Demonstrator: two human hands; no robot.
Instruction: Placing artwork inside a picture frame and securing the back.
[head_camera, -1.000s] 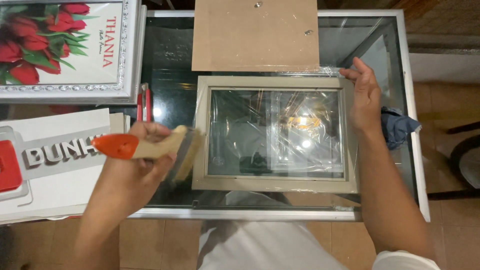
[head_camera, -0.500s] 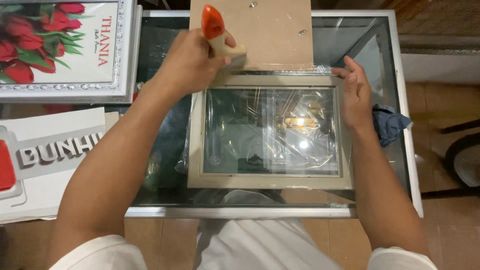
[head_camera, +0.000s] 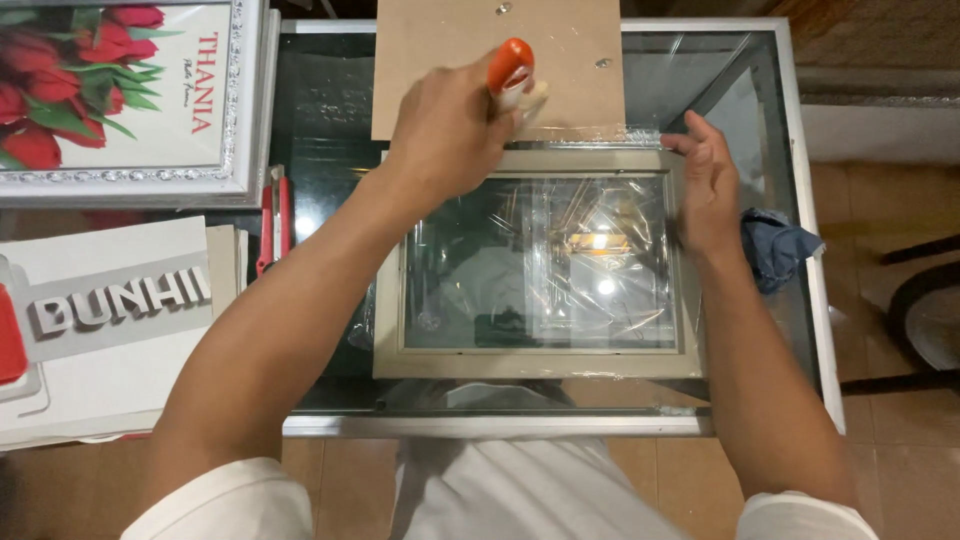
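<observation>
A beige picture frame (head_camera: 540, 362) lies flat on the glass table (head_camera: 740, 90), its pane covered with crinkled clear film (head_camera: 590, 260). My left hand (head_camera: 450, 125) grips a brush with an orange handle (head_camera: 510, 70) over the frame's top edge; the bristles are hidden behind the hand. My right hand (head_camera: 705, 185) rests on the frame's upper right side, fingers curled over the edge.
A brown backing board (head_camera: 440, 60) lies just beyond the frame. At the left are a framed picture of red tulips (head_camera: 120, 95), a red-handled cutter (head_camera: 275, 220) and white boxes (head_camera: 110, 340). A blue cloth (head_camera: 775, 245) sits at the table's right edge.
My left hand carried the brush from the frame's left side up to its top edge, then a little to the right. My right hand stayed on the frame's right side.
</observation>
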